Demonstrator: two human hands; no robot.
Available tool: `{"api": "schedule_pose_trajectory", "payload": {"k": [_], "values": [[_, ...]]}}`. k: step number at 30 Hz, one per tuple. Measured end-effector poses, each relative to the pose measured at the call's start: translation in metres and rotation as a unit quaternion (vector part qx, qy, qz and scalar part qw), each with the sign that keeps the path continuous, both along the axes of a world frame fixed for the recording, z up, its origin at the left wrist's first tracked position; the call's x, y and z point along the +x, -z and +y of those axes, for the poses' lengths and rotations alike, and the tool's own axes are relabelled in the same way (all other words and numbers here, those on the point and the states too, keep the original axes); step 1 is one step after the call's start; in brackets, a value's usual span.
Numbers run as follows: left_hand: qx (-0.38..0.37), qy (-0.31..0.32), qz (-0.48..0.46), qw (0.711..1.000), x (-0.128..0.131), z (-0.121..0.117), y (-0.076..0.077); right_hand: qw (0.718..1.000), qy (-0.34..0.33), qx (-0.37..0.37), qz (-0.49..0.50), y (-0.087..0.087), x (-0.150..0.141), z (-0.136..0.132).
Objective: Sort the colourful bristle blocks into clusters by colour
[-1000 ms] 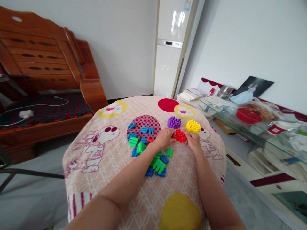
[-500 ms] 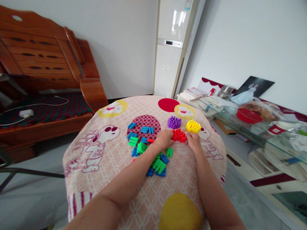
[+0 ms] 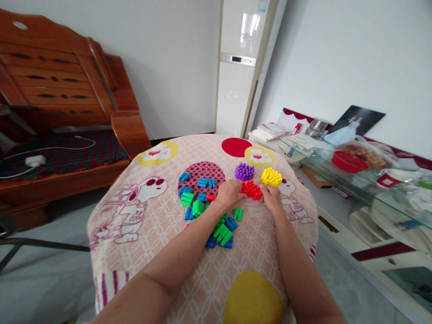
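A cluster of small red plastic pieces with knobbed tops [image 3: 251, 190] stands on the cloth-covered table between my hands. My left hand [image 3: 230, 192] is curled closed against its left side, and my right hand [image 3: 271, 196] closes on its right side; the fingertips are partly hidden. Just behind stand a bunch of purple pieces [image 3: 245, 171] and a bunch of yellow pieces [image 3: 272, 177]. Under and beside my left forearm lie loose green pieces [image 3: 222, 234] and blue pieces [image 3: 206, 182], joined in short rows. One red piece [image 3: 211, 197] lies by my left wrist.
A patterned cloth [image 3: 135, 265] covers the round table. To the right is a glass shelf [image 3: 320, 166] with papers, a red bowl [image 3: 350, 162] and bags. A wooden bench [image 3: 67, 90] stands at left, a tall white air conditioner [image 3: 236, 90] behind.
Both hands stay at the red cluster, with barely any shift of the left fingers. The whole view has moved slightly.
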State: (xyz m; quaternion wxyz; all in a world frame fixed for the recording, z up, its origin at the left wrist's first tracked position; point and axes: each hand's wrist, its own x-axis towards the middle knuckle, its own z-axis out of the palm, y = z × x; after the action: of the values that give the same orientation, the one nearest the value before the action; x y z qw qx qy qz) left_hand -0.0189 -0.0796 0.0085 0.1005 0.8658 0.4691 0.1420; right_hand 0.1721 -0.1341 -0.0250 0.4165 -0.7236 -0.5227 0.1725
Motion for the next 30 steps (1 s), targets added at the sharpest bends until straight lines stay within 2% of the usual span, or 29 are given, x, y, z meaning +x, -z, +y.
{"api": "schedule_pose_trajectory", "payload": {"k": [2, 5, 8, 11, 22, 30], "values": [[0.007, -0.008, -0.041, 0.999, -0.002, 0.004, 0.002, 1.000, 0.001, -0.002, -0.001, -0.001, -0.001, 0.000], [0.006, 0.045, -0.074, 0.996, -0.001, 0.009, 0.010, 1.000, -0.001, -0.002, -0.005, -0.002, -0.001, 0.000], [-0.002, 0.093, -0.076, 0.993, 0.004, 0.011, 0.018, 1.000, -0.002, 0.001, -0.010, -0.003, -0.001, -0.001], [-0.003, 0.098, -0.065, 0.993, 0.008, 0.010, 0.023, 1.000, -0.002, 0.003, -0.008, -0.002, -0.001, -0.001], [-0.014, 0.086, -0.045, 0.995, 0.007, 0.012, 0.017, 1.000, -0.001, 0.000, -0.012, 0.002, 0.002, 0.000], [-0.031, 0.104, -0.084, 0.991, 0.008, 0.014, 0.019, 1.000, 0.003, 0.002, -0.010, 0.003, 0.003, 0.000]]}}
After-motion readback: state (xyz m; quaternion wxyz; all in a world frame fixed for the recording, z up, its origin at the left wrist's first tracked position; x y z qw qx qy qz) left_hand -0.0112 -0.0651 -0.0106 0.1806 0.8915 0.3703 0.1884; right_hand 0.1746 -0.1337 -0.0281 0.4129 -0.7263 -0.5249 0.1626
